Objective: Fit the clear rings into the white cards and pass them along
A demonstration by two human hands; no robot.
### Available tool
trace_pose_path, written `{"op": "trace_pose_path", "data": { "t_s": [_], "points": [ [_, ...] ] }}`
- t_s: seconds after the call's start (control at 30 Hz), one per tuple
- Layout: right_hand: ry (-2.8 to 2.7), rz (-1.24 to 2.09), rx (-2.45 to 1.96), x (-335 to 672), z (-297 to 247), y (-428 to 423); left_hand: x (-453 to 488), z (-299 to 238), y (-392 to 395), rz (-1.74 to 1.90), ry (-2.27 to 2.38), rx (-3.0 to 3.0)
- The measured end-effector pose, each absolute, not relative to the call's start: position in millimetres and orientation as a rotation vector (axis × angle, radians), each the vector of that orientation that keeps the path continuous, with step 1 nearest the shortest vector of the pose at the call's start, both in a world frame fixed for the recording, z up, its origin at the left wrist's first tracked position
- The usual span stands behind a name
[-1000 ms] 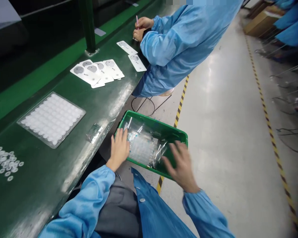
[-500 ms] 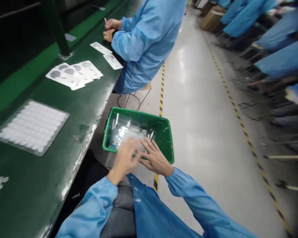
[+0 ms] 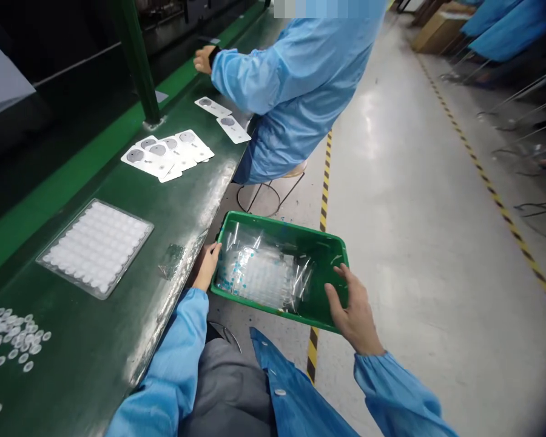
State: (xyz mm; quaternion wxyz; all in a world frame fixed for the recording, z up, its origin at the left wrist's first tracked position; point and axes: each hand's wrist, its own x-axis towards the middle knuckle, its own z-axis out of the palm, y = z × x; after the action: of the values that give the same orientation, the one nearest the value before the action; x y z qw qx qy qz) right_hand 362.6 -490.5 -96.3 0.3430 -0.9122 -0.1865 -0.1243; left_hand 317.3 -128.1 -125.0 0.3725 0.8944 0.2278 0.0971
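A green plastic bin (image 3: 277, 223) stands below me beside the bench, with clear plastic trays (image 3: 266, 276), clear film and small blue bits inside. My left hand (image 3: 206, 267) grips the bin's left end, its fingertips at the rim and part of the hand behind the bench edge. Over the right end of the bin is my right hand (image 3: 355, 309), thumb and fingers spread and nothing held; whether it touches the rim I cannot tell.
On the green bench (image 3: 164, 321) lie a tray of white round parts (image 3: 97, 246), loose clear rings (image 3: 20, 334) and several white cards (image 3: 168, 156). A co-worker in a blue smock (image 3: 295, 85) sits at the bench on a stool (image 3: 273, 188). Striped tape (image 3: 326, 182) marks the floor.
My hands have moved apart from above the middle of the bin, the left to its left end and the right to its right end. The co-worker's arm now reaches farther over the bench.
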Motion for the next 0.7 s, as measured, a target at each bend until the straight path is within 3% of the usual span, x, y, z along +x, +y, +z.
{"op": "trace_pose_path", "data": {
  "t_s": [0.17, 0.4, 0.5, 0.7],
  "points": [
    [-0.943, 0.089, -2.301, 399, -86, -385, 307, -116, -165, 0.122, 0.336, 2.439],
    [-1.411, 0.425, -2.195, 482, -70, -213, 310, -118, -204, -0.086, 0.11, 2.592],
    [-1.544, 0.596, -2.152, 483, -73, -225, 310, -116, -200, -0.087, 0.085, 2.613],
    [-1.489, 0.818, -2.212, 467, -97, -328, 303, -108, -183, 0.024, 0.114, 2.556]
  ]
}}
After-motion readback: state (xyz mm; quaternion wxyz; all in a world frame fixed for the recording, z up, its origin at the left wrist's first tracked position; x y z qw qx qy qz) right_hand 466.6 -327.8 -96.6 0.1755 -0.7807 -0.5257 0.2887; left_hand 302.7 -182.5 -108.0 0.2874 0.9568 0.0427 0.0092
